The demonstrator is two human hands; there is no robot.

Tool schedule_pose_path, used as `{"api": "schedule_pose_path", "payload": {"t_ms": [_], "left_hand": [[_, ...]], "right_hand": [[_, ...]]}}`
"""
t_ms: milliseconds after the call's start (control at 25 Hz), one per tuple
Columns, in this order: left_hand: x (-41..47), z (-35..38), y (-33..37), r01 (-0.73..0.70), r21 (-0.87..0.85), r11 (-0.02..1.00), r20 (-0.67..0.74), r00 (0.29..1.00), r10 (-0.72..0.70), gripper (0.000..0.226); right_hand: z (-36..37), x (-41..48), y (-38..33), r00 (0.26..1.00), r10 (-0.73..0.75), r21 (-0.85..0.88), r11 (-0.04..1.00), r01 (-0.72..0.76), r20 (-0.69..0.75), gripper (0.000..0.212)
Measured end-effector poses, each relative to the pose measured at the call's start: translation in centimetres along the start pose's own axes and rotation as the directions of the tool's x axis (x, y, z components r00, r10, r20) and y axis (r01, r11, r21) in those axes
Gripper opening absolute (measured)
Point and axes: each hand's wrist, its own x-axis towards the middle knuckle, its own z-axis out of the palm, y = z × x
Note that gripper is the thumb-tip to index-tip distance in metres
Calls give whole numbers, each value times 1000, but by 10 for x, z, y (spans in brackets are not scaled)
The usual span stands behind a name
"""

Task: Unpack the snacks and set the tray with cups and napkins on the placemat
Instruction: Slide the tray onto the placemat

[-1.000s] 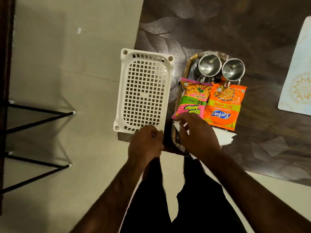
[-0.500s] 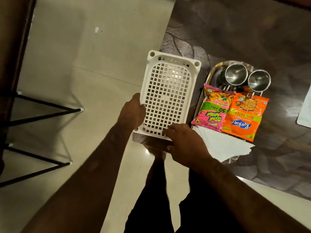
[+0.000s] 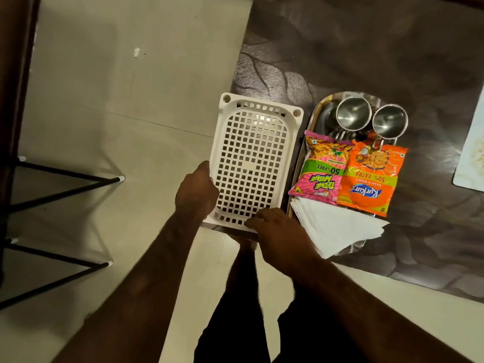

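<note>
We hold the white basket (image 3: 252,163) in both hands: our left hand (image 3: 196,191) clenched on its left edge, our right hand (image 3: 280,231) on its near rim. Just right of our grip, the tray (image 3: 311,119) on the counter (image 3: 366,48) carries cups (image 3: 353,113), snack packets (image 3: 320,169) and napkins (image 3: 337,226).

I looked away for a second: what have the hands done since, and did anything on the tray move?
The right hand left the napkins and went to the white basket's near edge; the left hand shifted from that near edge to its left side, fingers over the rim. Both now hold the basket. The snack packets, steel cups and tray stayed put.
</note>
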Motion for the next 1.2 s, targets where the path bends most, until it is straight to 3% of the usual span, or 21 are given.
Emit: {"api": "schedule_pose_path", "payload": {"t_ms": [120, 240, 320, 400, 440, 520, 600, 680, 800, 1000, 1080, 1200], "left_hand": [[1, 1, 0, 24, 5, 1000, -5, 1000, -24, 25], [-1, -2, 6, 79, -120, 990, 35, 997, -75, 40], [-14, -5, 14, 21, -131, 991, -154, 987, -41, 50], [-33, -7, 28, -147, -85, 985, -389, 916, 103, 41], [-43, -6, 40, -200, -143, 969, -416, 901, 125, 32], [-68, 4, 67, -165, -376, 912, -281, 958, 57, 17], [-93, 26, 92, -14, -594, 805, -62, 998, -29, 15], [-117, 50, 113, 177, -733, 657, 116, 984, -136, 6], [-145, 81, 130, 453, -778, 435, 333, 885, -326, 11], [-162, 127, 135, 660, -749, 59, 530, 649, -546, 13], [-161, 139, 136, 671, -740, -42, 580, 606, -544, 23], [-156, 157, 139, 650, -754, -95, 594, 612, -523, 39]], "right_hand": [[-4, 1, 1, 1000, -14, 7, 1000, 14, -5, 47], [-18, -7, 2, 998, -21, -43, 999, 18, -65, 42], [-35, -17, 10, 990, 4, -41, 999, -10, -141, 37], [-59, -23, 22, 978, 40, -32, 998, -47, -205, 34], [-74, -25, 33, 972, 62, -24, 997, -69, -225, 32], [-106, -26, 56, 959, 108, -25, 993, -118, -263, 31], [-135, -26, 80, 946, 135, -40, 987, -153, -296, 34], [-164, -22, 103, 941, 148, -28, 986, -164, -304, 39], [-202, -8, 134, 937, 149, -9, 987, -160, -315, 36], [-236, 32, 174, 951, 107, 8, 994, -109, -289, 36], [-243, 52, 183, 958, 110, 24, 994, -107, -265, 41], [-241, 80, 196, 972, 152, 61, 988, -143, -181, 50]]}}
